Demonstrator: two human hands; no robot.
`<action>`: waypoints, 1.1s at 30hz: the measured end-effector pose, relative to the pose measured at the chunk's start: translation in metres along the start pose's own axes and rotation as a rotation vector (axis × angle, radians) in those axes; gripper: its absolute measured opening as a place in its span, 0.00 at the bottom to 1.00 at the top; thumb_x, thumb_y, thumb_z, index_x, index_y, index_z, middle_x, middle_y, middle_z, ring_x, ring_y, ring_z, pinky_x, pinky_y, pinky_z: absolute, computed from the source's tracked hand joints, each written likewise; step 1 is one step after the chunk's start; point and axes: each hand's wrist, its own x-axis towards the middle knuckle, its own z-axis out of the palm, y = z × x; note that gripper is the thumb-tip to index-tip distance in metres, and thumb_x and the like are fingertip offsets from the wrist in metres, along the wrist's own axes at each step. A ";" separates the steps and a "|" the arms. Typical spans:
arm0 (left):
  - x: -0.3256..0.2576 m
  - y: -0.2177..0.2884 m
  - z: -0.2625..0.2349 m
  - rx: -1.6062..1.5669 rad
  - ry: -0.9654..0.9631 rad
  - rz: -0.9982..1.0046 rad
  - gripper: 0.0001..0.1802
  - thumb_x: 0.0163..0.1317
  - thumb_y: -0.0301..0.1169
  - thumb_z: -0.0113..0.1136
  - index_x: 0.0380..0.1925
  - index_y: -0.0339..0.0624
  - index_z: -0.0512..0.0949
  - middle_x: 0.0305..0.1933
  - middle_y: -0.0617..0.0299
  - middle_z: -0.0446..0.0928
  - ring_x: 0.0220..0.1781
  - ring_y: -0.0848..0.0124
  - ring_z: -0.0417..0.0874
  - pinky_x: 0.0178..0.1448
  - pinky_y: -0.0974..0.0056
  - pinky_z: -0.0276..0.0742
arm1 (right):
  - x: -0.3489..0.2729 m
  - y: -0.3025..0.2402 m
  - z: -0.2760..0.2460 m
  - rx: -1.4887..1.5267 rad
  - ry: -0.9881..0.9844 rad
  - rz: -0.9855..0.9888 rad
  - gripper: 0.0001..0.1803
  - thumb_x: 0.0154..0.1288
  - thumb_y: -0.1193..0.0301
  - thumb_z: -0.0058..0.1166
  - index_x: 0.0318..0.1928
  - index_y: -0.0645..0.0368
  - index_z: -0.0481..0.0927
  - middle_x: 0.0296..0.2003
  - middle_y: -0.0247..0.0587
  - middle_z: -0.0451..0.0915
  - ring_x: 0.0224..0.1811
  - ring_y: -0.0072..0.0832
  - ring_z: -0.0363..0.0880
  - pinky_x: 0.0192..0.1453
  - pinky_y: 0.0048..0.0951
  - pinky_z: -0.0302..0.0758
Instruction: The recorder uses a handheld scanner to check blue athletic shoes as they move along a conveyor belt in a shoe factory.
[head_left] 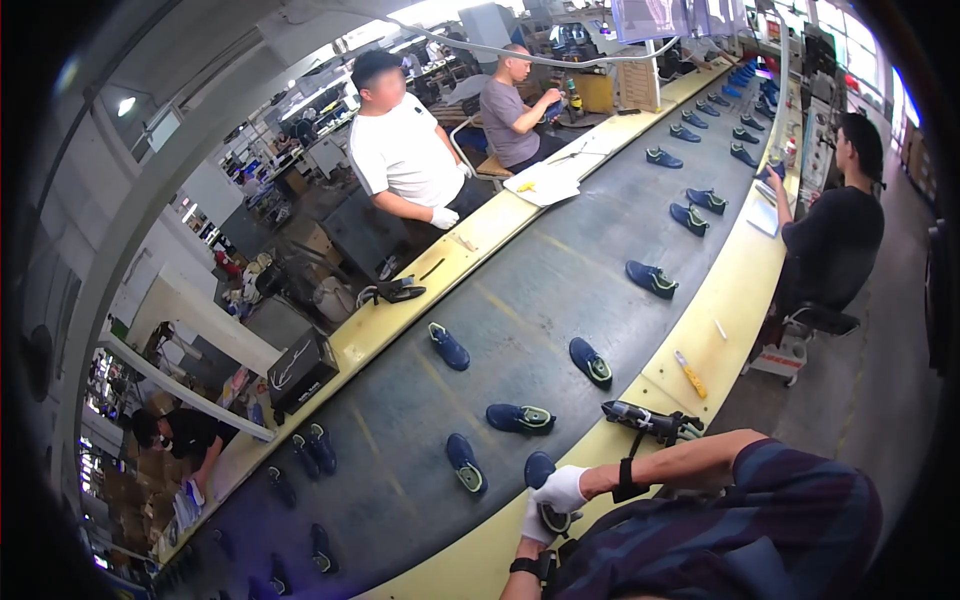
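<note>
Near the belt's front edge, I hold a navy shoe with a dark opening, its toe pointing away from me. My right hand, in a white glove, lies closed across the top of the shoe. Lower down, my left hand, also gloved in white, grips its side; the fingers are partly hidden. Close by on the belt lie a navy shoe with a pale green lining and another on its side. A third shoe stands farther right.
A grey conveyor belt with several more navy shoes runs between yellow ledges. On the near ledge are a black tool and a yellow-handled cutter. A black box stands on the far ledge. Other people sit or stand along both sides.
</note>
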 end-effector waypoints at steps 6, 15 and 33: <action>0.021 -0.005 -0.027 0.138 0.231 -0.005 0.43 0.72 0.72 0.47 0.63 0.44 0.78 0.51 0.57 0.86 0.47 0.61 0.89 0.48 0.56 0.88 | -0.011 -0.004 -0.002 -0.062 -0.038 0.031 0.17 0.60 0.70 0.59 0.51 0.56 0.82 0.41 0.53 0.88 0.46 0.54 0.88 0.46 0.51 0.84; 0.042 -0.013 -0.077 0.899 0.745 0.189 0.44 0.70 0.68 0.54 0.48 0.29 0.85 0.44 0.47 0.89 0.46 0.55 0.91 0.50 0.54 0.84 | 0.006 0.047 0.086 0.115 -0.023 0.167 0.14 0.64 0.67 0.56 0.48 0.57 0.83 0.43 0.58 0.86 0.47 0.60 0.86 0.49 0.54 0.80; 0.005 -0.009 -0.008 1.723 0.744 0.003 0.63 0.52 0.45 0.79 0.80 0.39 0.49 0.71 0.40 0.71 0.70 0.44 0.77 0.70 0.46 0.77 | 0.042 0.041 0.091 0.291 -0.124 0.085 0.17 0.55 0.65 0.60 0.44 0.57 0.88 0.31 0.49 0.88 0.37 0.48 0.89 0.42 0.45 0.82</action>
